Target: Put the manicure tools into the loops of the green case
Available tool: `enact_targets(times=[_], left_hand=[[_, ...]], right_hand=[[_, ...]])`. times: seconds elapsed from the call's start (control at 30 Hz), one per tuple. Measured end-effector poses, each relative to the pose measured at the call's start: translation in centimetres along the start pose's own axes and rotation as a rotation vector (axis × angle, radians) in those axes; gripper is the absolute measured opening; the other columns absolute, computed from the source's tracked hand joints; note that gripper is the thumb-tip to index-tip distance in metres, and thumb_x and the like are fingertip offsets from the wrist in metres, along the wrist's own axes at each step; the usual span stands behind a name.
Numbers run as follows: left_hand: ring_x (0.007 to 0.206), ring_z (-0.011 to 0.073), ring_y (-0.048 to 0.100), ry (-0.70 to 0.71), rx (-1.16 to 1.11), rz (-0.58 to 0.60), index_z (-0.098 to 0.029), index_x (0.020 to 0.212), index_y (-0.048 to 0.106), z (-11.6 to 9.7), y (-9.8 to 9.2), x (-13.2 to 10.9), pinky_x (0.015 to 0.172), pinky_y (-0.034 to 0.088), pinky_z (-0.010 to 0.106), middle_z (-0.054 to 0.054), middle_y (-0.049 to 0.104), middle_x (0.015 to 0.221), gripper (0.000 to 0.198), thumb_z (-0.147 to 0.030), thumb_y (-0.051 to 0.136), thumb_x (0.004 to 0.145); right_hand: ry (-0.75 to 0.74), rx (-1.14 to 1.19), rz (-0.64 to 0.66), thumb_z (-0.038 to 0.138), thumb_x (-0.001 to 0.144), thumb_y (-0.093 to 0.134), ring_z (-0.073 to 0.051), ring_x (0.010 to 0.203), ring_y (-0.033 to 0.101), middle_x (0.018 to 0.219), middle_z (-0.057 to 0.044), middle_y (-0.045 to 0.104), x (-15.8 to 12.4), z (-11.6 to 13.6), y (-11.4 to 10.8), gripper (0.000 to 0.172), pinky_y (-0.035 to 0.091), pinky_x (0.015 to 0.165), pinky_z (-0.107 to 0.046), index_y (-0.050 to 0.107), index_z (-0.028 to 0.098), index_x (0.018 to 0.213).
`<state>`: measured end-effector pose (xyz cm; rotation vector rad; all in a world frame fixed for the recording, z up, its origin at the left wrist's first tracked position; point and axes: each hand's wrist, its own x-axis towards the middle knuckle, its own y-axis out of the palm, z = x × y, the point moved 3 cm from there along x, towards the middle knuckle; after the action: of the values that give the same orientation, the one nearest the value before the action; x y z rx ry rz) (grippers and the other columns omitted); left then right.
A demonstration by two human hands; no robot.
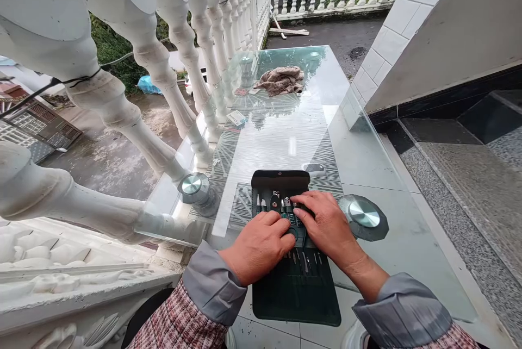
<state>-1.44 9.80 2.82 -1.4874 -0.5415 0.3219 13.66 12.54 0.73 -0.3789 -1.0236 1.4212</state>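
An opened dark green tool case lies flat on the near end of a glass table. Several small metal tools sit in its loops. My left hand rests on the middle of the case, fingers curled and pressing on the tool row. My right hand lies beside it, fingertips pinched on a small metal tool in the upper row. The case's black top flap lies open beyond my fingers.
A crumpled brown cloth lies at the table's far end. A small white box sits near the left edge. Round metal table fittings flank the case. White balusters run along the left; a tiled wall stands right.
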Motion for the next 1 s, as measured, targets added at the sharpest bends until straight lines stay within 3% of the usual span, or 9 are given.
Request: enact_targets(times=[0.13, 0.33, 0.67, 0.87, 1.0], left_hand=[[0.084, 0.0179, 0.048, -0.002, -0.013, 0.014, -0.017, 0.082, 0.054, 0.1, -0.1, 0.0, 0.07, 0.041, 0.032, 0.005, 0.056, 0.091, 0.015, -0.022, 0.046, 0.093], [0.083, 0.018, 0.048, -0.006, 0.001, 0.004, -0.017, 0.083, 0.055, 0.0, -0.1, 0.0, 0.071, 0.041, 0.032, 0.005, 0.056, 0.09, 0.015, -0.022, 0.046, 0.093], [0.083, 0.018, 0.048, -0.002, -0.02, 0.0, -0.017, 0.083, 0.054, 0.0, -0.1, 0.0, 0.073, 0.042, 0.032, 0.004, 0.056, 0.087, 0.014, -0.023, 0.046, 0.093], [0.081, 0.0175, 0.047, 0.002, -0.003, -0.007, -0.017, 0.081, 0.054, -0.1, -0.1, 0.0, 0.072, 0.042, 0.032, 0.004, 0.055, 0.085, 0.015, -0.022, 0.046, 0.093], [0.08, 0.0173, 0.047, 0.001, -0.002, -0.033, -0.017, 0.08, 0.054, 0.0, 0.0, 0.0, 0.071, 0.042, 0.031, 0.003, 0.055, 0.083, 0.016, -0.022, 0.046, 0.093]], right_hand=[[0.032, 0.056, -0.013, 0.027, 0.085, 0.051, -0.024, 0.102, 0.053, 0.105, -0.007, 0.064, 0.1, -1.3, -1.0, 0.022, 0.042, 0.09, -0.044, 0.063, 0.022, 0.103], [-0.022, 0.062, 0.085, 0.026, 0.073, 0.063, -0.026, 0.114, 0.049, 0.118, -0.007, 0.059, -0.8, -1.5, -1.6, 0.045, 0.042, 0.095, -0.047, 0.056, 0.024, 0.118], [-0.046, -0.076, 0.056, 0.02, 0.077, 0.055, -0.028, 0.108, 0.051, 0.113, -0.011, 0.06, -0.5, 0.1, -0.7, 0.037, 0.046, 0.088, -0.048, 0.058, 0.021, 0.114], [-0.077, -0.001, 0.038, 0.021, 0.077, 0.055, -0.027, 0.112, 0.051, 0.118, -0.01, 0.059, -0.3, 0.1, -0.9, 0.045, 0.044, 0.093, -0.05, 0.053, 0.022, 0.122], [-0.153, 0.004, 0.092, 0.02, 0.08, 0.05, -0.026, 0.12, 0.045, 0.127, -0.008, 0.056, 0.0, 0.6, -0.6, 0.047, 0.041, 0.097, -0.05, 0.049, 0.023, 0.127]])
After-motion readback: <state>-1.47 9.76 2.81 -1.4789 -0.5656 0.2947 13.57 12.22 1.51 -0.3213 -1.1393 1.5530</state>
